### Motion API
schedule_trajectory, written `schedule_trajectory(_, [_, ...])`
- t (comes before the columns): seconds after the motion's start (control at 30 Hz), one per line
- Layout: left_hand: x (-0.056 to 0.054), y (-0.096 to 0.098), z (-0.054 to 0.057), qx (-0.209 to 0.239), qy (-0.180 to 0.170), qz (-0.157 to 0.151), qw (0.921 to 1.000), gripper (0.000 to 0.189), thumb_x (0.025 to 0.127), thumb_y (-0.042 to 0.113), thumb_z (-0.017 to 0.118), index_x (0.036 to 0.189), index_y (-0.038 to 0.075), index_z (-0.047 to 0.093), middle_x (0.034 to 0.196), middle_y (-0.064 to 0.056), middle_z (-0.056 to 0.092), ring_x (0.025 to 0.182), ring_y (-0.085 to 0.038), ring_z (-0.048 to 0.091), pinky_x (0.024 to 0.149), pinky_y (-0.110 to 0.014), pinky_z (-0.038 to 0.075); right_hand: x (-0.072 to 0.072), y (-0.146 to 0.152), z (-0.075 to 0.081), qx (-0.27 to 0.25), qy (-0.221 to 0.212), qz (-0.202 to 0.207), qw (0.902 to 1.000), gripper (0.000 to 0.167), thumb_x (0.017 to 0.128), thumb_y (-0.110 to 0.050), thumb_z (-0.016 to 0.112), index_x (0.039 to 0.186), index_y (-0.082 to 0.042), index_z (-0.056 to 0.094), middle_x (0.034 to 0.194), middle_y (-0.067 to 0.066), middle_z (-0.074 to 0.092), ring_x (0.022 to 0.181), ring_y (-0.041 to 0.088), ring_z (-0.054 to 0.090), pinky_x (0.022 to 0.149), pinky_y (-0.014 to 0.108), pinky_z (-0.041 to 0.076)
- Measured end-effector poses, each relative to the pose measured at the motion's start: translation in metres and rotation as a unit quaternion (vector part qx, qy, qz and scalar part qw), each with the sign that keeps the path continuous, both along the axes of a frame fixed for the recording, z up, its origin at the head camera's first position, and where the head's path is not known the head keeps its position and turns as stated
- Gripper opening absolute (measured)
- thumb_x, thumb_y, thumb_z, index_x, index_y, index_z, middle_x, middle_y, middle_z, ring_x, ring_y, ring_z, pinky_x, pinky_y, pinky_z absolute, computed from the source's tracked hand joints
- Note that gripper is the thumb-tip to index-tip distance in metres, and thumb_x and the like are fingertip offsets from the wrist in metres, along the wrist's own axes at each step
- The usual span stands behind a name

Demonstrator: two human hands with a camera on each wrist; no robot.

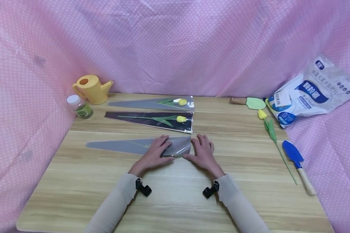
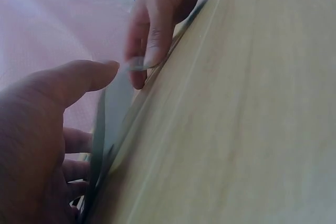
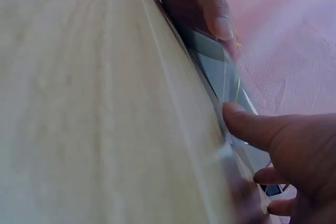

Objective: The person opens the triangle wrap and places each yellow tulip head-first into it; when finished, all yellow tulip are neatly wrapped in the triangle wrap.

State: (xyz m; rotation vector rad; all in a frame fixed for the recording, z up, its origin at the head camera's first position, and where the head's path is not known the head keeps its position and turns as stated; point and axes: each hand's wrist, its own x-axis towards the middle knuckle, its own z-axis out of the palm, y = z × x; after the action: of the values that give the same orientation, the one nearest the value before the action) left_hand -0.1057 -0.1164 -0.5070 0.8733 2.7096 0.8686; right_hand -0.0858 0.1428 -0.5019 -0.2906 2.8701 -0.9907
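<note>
A grey, tapered flower sleeve with a clear front lies nearest me on the table. My left hand rests across its wide part, fingers over the film and thumb by the near edge. At the wide end is my right hand, its thumb at the near corner and its fingers by the far corner. In the left wrist view, a bit of clear film shows beside the right thumb. Behind lie a dark sleeve with a yellow tulip and a grey sleeve with another tulip.
At the back left stand a yellow watering can and a white-capped jar. To the right lie a loose yellow tulip, a blue trowel and a green trowel. A white bag leans against the pink curtain.
</note>
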Motion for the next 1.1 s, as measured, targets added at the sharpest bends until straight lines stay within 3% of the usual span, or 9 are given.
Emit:
schedule_trajectory(0.2, [0.001,0.001,-0.001,-0.01,-0.004,0.001,0.9999,0.073,0.089,0.05,0.066,0.148,0.011,0.047,0.166,-0.014,0.024,0.156,-0.035,0.016,0.127,-0.056,0.008,0.001,-0.004,0.01,-0.028,-0.044,0.004,0.9986,0.074,0.087,-0.047,0.073,0.144,-0.006,0.05,0.161,0.022,0.028,0.152,0.044,0.016,0.119,0.067,0.011])
schedule_trajectory(0.3, [0.003,0.002,0.0,-0.014,-0.005,0.001,0.9999,0.072,0.089,0.048,0.067,0.148,0.011,0.047,0.166,-0.014,0.025,0.157,-0.034,0.017,0.128,-0.054,0.009,0.0,-0.005,0.018,-0.087,-0.085,0.002,0.9926,0.067,0.092,-0.043,0.068,0.143,-0.003,0.051,0.158,0.022,0.034,0.148,0.042,0.025,0.12,0.064,0.02])
schedule_trajectory(0.4, [0.004,0.004,0.002,-0.007,-0.006,-0.006,0.9999,0.071,0.09,0.045,0.068,0.148,0.01,0.047,0.165,-0.015,0.026,0.156,-0.035,0.018,0.128,-0.055,0.01,-0.001,-0.006,0.025,-0.169,-0.137,-0.003,0.9761,0.059,0.099,-0.041,0.059,0.143,-0.002,0.05,0.152,0.022,0.043,0.141,0.04,0.038,0.117,0.059,0.032])
schedule_trajectory(0.53, [0.004,0.008,0.003,-0.003,-0.006,-0.014,0.9999,0.071,0.091,0.044,0.068,0.148,0.009,0.047,0.165,-0.015,0.026,0.156,-0.035,0.017,0.128,-0.054,0.01,-0.003,-0.007,0.03,-0.254,-0.208,-0.015,0.9446,0.059,0.104,-0.042,0.05,0.148,-0.003,0.044,0.148,0.021,0.049,0.132,0.035,0.051,0.104,0.046,0.048])
schedule_trajectory(0.67, [0.003,0.013,0.004,-0.003,-0.009,-0.007,0.9999,0.072,0.091,0.046,0.067,0.15,0.012,0.044,0.166,-0.013,0.025,0.157,-0.033,0.015,0.128,-0.054,0.01,-0.005,-0.008,0.033,-0.311,-0.252,-0.035,0.9158,0.057,0.106,-0.041,0.042,0.15,-0.004,0.041,0.147,0.02,0.05,0.128,0.032,0.051,0.095,0.035,0.049])
schedule_trajectory(0.73, [0.004,0.016,0.004,0.011,-0.006,0.006,0.9999,0.071,0.091,0.045,0.067,0.15,0.013,0.044,0.165,-0.013,0.026,0.157,-0.034,0.015,0.127,-0.056,0.014,-0.006,-0.008,0.035,-0.331,-0.259,-0.043,0.9063,0.057,0.107,-0.042,0.04,0.15,-0.005,0.041,0.148,0.02,0.05,0.131,0.031,0.05,0.104,0.037,0.045])
schedule_trajectory(0.83, [0.004,0.022,0.008,0.06,0.017,0.041,0.9972,0.065,0.09,0.037,0.069,0.146,0.012,0.048,0.16,-0.016,0.033,0.151,-0.037,0.026,0.12,-0.06,0.028,-0.008,-0.008,0.037,-0.356,-0.263,-0.053,0.8951,0.058,0.107,-0.045,0.037,0.149,-0.006,0.042,0.148,0.02,0.05,0.135,0.035,0.048,0.113,0.048,0.041])
schedule_trajectory(0.97, [0.004,0.035,0.021,0.146,0.06,0.097,0.9827,0.05,0.089,0.023,0.071,0.133,0.004,0.057,0.139,-0.019,0.052,0.127,-0.035,0.052,0.102,-0.053,0.049,-0.011,-0.007,0.041,-0.381,-0.271,-0.06,0.882,0.06,0.107,-0.048,0.034,0.152,-0.009,0.038,0.152,0.018,0.046,0.142,0.039,0.044,0.117,0.057,0.036])
schedule_trajectory(1.1, [0.004,0.05,0.033,0.191,0.065,0.134,0.9702,0.042,0.086,0.016,0.071,0.123,-0.001,0.062,0.119,-0.018,0.06,0.101,-0.03,0.061,0.083,-0.041,0.053,-0.012,-0.007,0.044,-0.39,-0.273,-0.052,0.8778,0.061,0.108,-0.047,0.028,0.155,-0.009,0.033,0.157,0.017,0.041,0.146,0.04,0.039,0.118,0.058,0.035])
